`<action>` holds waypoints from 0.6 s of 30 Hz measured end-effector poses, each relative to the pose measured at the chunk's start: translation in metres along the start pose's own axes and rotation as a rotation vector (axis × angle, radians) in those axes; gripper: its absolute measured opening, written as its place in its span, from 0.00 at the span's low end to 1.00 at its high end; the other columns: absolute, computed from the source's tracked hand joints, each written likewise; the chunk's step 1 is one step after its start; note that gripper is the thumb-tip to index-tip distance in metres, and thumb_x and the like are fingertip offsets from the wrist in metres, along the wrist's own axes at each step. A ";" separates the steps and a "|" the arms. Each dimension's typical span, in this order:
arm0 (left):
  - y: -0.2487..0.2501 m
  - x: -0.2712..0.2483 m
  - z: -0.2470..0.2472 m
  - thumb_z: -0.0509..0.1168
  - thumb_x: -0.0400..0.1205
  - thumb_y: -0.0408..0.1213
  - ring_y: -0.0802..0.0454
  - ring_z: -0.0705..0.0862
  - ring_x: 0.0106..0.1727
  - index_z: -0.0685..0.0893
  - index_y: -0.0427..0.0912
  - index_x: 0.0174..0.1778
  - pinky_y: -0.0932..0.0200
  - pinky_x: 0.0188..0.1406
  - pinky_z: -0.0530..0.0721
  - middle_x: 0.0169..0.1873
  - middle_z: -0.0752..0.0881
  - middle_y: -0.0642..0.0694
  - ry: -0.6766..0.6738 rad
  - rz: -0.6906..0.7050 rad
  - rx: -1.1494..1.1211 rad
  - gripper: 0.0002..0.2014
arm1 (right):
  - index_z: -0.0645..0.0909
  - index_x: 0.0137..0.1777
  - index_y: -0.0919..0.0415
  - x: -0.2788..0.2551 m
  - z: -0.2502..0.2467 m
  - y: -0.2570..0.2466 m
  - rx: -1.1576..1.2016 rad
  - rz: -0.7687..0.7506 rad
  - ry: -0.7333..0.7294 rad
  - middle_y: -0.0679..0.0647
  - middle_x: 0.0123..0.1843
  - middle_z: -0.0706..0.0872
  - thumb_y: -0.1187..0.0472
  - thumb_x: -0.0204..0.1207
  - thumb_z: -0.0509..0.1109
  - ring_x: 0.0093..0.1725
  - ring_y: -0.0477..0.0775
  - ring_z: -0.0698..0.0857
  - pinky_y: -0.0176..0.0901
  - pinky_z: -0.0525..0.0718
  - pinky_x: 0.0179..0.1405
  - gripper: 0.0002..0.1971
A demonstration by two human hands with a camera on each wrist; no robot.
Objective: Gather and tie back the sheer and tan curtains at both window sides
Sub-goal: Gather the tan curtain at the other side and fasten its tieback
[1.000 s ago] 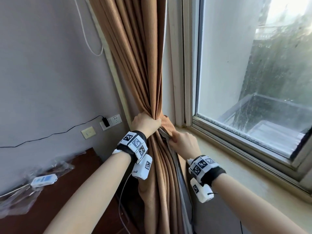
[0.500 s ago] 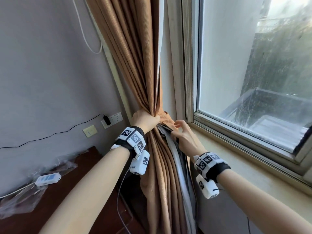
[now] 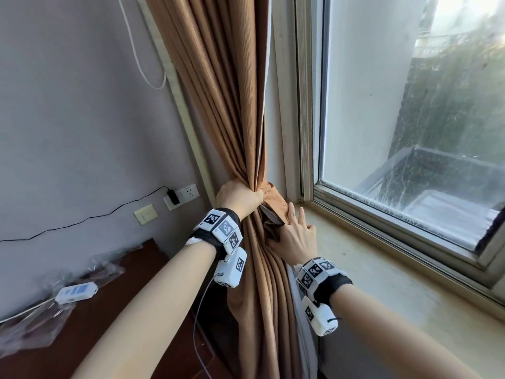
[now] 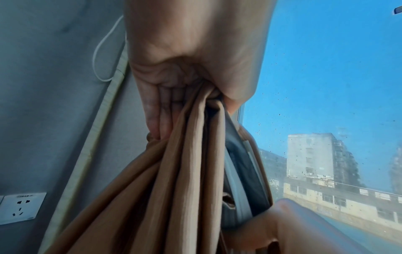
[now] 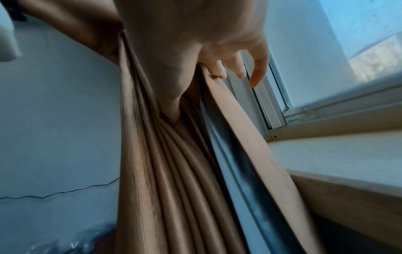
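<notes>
Right hand [image 3: 296, 236] opens since a second ago, its fingers now straight and spread, pressing flat on the tan curtain [image 3: 235, 110] beside the windowsill [image 3: 382, 269]. Left hand [image 3: 237, 196] keeps its fist clenched round the gathered curtain at sill height, left of the window frame [image 3: 306, 105]; folds fan out above and below the fist. A grey-white sheer layer [image 5: 228, 154] shows among the tan folds. Behind: wall socket [image 3: 188, 191] with black plug, white cord [image 3: 142, 64], dark wooden table [image 3: 90, 318], white device [image 3: 76, 292].
</notes>
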State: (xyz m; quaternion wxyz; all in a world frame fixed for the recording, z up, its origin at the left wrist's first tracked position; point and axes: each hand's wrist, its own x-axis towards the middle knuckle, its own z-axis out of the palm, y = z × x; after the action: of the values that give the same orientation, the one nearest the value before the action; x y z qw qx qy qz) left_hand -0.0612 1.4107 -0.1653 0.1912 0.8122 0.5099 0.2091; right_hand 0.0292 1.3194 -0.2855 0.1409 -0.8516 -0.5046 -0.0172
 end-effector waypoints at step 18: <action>0.011 -0.002 -0.002 0.61 0.80 0.51 0.35 0.81 0.65 0.82 0.37 0.63 0.50 0.63 0.78 0.62 0.84 0.35 -0.032 0.016 0.092 0.24 | 0.85 0.36 0.66 -0.025 -0.084 0.008 0.528 0.031 -0.153 0.58 0.42 0.83 0.62 0.76 0.64 0.46 0.55 0.80 0.35 0.72 0.37 0.12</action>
State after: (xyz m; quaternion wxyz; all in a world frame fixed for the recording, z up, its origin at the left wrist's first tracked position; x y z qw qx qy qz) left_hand -0.0547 1.4050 -0.1576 0.1604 0.8274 0.5094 0.1738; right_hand 0.0329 1.2725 -0.2105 0.3197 -0.7920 -0.4875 0.1813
